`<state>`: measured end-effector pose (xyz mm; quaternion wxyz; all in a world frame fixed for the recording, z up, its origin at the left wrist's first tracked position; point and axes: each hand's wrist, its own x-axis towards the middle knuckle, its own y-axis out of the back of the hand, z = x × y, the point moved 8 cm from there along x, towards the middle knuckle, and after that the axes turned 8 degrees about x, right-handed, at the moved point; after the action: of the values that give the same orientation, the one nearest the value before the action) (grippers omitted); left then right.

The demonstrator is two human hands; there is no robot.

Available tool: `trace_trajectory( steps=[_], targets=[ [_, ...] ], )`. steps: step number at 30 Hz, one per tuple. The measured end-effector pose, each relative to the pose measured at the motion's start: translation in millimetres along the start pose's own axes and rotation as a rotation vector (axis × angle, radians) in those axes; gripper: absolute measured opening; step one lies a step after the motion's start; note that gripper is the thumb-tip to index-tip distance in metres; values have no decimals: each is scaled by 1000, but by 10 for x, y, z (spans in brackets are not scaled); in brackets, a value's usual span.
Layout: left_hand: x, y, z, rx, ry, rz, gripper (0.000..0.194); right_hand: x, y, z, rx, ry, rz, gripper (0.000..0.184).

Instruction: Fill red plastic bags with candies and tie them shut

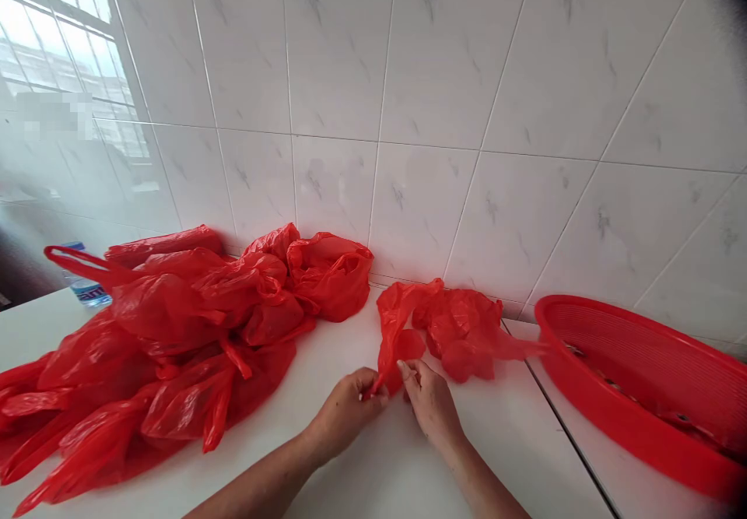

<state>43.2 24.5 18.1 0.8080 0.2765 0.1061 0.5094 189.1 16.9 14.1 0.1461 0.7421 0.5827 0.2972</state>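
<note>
My left hand (352,414) is closed on the lower end of a red plastic bag (397,324), just in front of me on the white table (344,480). Close to it on the right, my right hand (430,402) pinches the same bag between thumb and fingers. Behind my right hand lies another crumpled stretch of red plastic (467,332); whether it belongs to the held bag I cannot tell. A large heap of red plastic bags (175,332) covers the table to the left.
A red plastic basket (636,418) stands at the right, with small items inside that I cannot make out. A clear bottle (87,289) is partly behind the heap. The tiled wall (432,215) borders the table's back. A dark seam (575,433) crosses the tabletop.
</note>
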Motion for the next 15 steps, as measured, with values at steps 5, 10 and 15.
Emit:
trace_trajectory(
  steps=[5,10,15],
  targets=[
    [-382,-243,191,-213,-119,-335,16,-75,-137,-22,34,-92,-102,10],
    [-630,-282,371,-185,-185,-621,33,-159,-176,-159,-214,-18,-138,2],
    [-600,198,506,259,-63,-366,25,-181,-132,-308,-380,78,-112,14]
  ],
)
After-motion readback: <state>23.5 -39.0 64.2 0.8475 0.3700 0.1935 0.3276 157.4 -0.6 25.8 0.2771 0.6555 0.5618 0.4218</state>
